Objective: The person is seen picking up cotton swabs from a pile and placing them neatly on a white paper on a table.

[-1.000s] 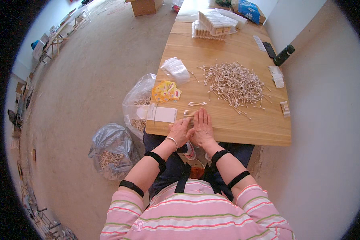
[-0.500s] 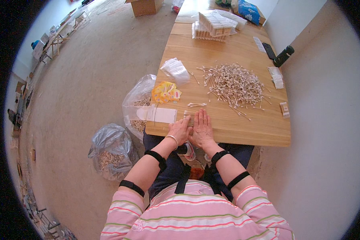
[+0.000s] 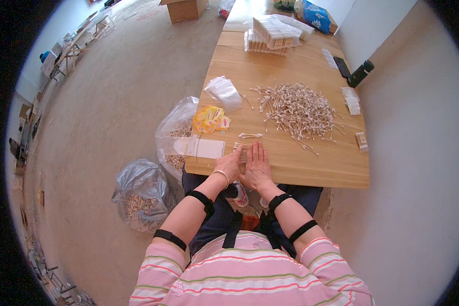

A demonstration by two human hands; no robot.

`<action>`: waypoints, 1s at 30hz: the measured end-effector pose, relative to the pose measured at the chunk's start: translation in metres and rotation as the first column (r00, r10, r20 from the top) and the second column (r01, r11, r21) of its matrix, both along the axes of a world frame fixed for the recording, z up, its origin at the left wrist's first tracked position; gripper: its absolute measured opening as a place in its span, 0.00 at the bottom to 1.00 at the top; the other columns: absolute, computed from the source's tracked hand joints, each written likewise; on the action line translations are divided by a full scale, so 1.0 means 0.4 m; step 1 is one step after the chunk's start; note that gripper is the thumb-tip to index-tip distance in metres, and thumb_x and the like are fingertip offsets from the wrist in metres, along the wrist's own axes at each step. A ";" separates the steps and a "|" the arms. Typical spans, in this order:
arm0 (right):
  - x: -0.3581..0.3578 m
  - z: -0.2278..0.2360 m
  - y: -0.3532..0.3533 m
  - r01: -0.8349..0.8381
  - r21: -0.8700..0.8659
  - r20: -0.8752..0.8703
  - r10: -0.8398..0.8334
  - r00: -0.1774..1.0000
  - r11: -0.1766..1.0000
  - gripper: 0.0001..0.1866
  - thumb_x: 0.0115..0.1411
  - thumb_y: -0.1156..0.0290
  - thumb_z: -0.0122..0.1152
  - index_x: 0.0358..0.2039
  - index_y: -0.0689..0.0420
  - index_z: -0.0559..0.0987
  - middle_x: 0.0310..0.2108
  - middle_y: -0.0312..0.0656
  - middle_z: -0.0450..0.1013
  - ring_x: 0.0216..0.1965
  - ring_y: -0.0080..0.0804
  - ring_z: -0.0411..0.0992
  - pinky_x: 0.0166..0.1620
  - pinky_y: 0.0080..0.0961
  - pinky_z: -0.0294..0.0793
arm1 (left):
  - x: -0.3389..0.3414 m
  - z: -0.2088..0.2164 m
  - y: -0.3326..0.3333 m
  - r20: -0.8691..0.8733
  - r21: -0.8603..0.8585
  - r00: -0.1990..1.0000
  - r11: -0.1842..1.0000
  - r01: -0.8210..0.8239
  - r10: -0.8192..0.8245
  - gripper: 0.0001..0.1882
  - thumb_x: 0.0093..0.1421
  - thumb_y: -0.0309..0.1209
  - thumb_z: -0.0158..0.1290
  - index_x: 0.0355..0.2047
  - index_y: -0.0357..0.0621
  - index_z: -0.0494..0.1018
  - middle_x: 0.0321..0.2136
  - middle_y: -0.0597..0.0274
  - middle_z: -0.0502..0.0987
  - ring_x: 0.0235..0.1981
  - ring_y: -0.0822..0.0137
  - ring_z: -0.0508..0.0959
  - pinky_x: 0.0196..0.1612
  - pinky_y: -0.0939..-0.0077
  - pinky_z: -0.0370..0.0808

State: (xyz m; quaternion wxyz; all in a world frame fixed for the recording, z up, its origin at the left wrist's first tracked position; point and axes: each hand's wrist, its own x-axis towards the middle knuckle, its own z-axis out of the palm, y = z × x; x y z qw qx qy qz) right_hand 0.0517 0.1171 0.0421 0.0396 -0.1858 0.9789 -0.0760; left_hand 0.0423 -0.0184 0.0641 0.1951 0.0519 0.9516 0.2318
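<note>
We have fairly bright, soft light, with pale glare on the table [image 3: 236,19] at top centre. Toward the right rim, the wall [image 3: 418,137] darkens. Fisheye distortion bends the far left, where we find detail soft; corners are black.

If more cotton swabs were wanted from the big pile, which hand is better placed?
Probably the right hand: it lies nearer the cotton swab pile, while the left hand is on the side toward the white strip.

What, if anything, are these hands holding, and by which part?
A row of swabs lies on the table between the left hand and right hand, one at each side; whether they actually grip it can't be told.
</note>
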 end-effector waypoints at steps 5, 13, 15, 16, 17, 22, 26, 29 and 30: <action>-0.002 -0.014 0.002 0.010 -0.035 -0.042 -0.011 0.999 0.999 0.58 0.45 0.41 0.58 0.62 0.70 0.45 0.65 0.59 0.36 0.67 0.52 0.32 0.66 0.44 0.31 | -0.007 -0.017 0.002 -0.014 -0.030 0.999 0.999 0.036 -0.037 0.39 0.54 0.32 0.52 0.63 0.51 0.45 0.42 0.50 0.76 0.45 0.51 0.75 0.46 0.52 0.66; -0.003 -0.016 -0.001 0.013 -0.023 -0.044 -0.014 0.999 1.000 0.56 0.47 0.40 0.55 0.62 0.69 0.45 0.65 0.58 0.38 0.67 0.50 0.34 0.66 0.44 0.32 | -0.010 -0.042 0.000 -0.065 -0.005 0.997 0.999 -0.036 0.036 0.37 0.53 0.29 0.51 0.62 0.49 0.48 0.36 0.52 0.78 0.39 0.54 0.77 0.43 0.53 0.66; -0.001 -0.015 -0.003 0.015 -0.035 -0.063 -0.018 0.998 0.999 0.55 0.47 0.42 0.55 0.62 0.68 0.45 0.65 0.58 0.38 0.67 0.50 0.35 0.66 0.44 0.33 | -0.009 -0.055 -0.003 -0.163 0.009 0.986 1.000 -0.018 0.019 0.35 0.54 0.28 0.50 0.61 0.49 0.50 0.34 0.50 0.78 0.38 0.53 0.78 0.42 0.54 0.67; 0.000 -0.011 -0.004 0.013 -0.036 -0.038 -0.014 0.999 0.999 0.54 0.47 0.42 0.55 0.62 0.68 0.45 0.65 0.58 0.38 0.67 0.49 0.35 0.66 0.44 0.33 | -0.010 -0.055 -0.004 -0.163 0.009 0.987 1.000 -0.016 0.017 0.35 0.54 0.28 0.50 0.61 0.49 0.50 0.34 0.50 0.78 0.38 0.53 0.78 0.42 0.54 0.67; 0.001 -0.007 -0.006 0.010 -0.039 -0.014 -0.011 1.000 0.999 0.54 0.48 0.42 0.55 0.62 0.68 0.45 0.65 0.57 0.38 0.67 0.49 0.35 0.66 0.44 0.33 | -0.009 -0.054 -0.007 -0.136 0.021 0.990 0.999 -0.028 0.031 0.34 0.54 0.28 0.49 0.60 0.49 0.51 0.33 0.49 0.78 0.38 0.52 0.78 0.42 0.54 0.67; 0.005 -0.018 -0.005 0.033 -0.032 -0.030 -0.034 0.999 0.999 0.54 0.48 0.41 0.54 0.62 0.68 0.45 0.65 0.56 0.39 0.67 0.48 0.35 0.66 0.44 0.33 | -0.012 -0.023 0.000 -0.083 0.053 0.995 0.997 -0.050 0.054 0.30 0.55 0.29 0.50 0.58 0.49 0.53 0.32 0.48 0.78 0.38 0.50 0.77 0.42 0.56 0.67; 0.006 -0.024 -0.003 0.052 -0.073 -0.034 -0.054 0.998 0.996 0.54 0.48 0.43 0.55 0.62 0.68 0.45 0.65 0.56 0.38 0.67 0.50 0.34 0.66 0.45 0.32 | -0.010 -0.015 -0.001 -0.133 0.226 0.969 0.958 -0.176 0.209 0.22 0.57 0.29 0.48 0.53 0.43 0.62 0.36 0.43 0.75 0.42 0.48 0.75 0.45 0.58 0.68; 0.015 -0.005 -0.016 0.059 -0.153 0.001 -0.059 0.998 0.986 0.52 0.51 0.43 0.53 0.62 0.69 0.45 0.65 0.56 0.37 0.67 0.50 0.34 0.66 0.44 0.32 | -0.004 -0.061 -0.016 -0.211 0.539 0.878 0.800 -0.262 0.430 0.19 0.59 0.28 0.45 0.51 0.39 0.66 0.46 0.43 0.71 0.48 0.51 0.71 0.51 0.61 0.66; 0.016 -0.002 -0.016 0.067 -0.157 0.004 -0.067 0.998 0.985 0.52 0.51 0.43 0.53 0.62 0.69 0.45 0.65 0.56 0.37 0.67 0.50 0.34 0.66 0.44 0.32 | -0.005 -0.072 -0.016 -0.223 0.716 0.806 0.654 -0.247 0.548 0.18 0.60 0.28 0.44 0.51 0.36 0.67 0.51 0.44 0.68 0.53 0.53 0.68 0.55 0.64 0.64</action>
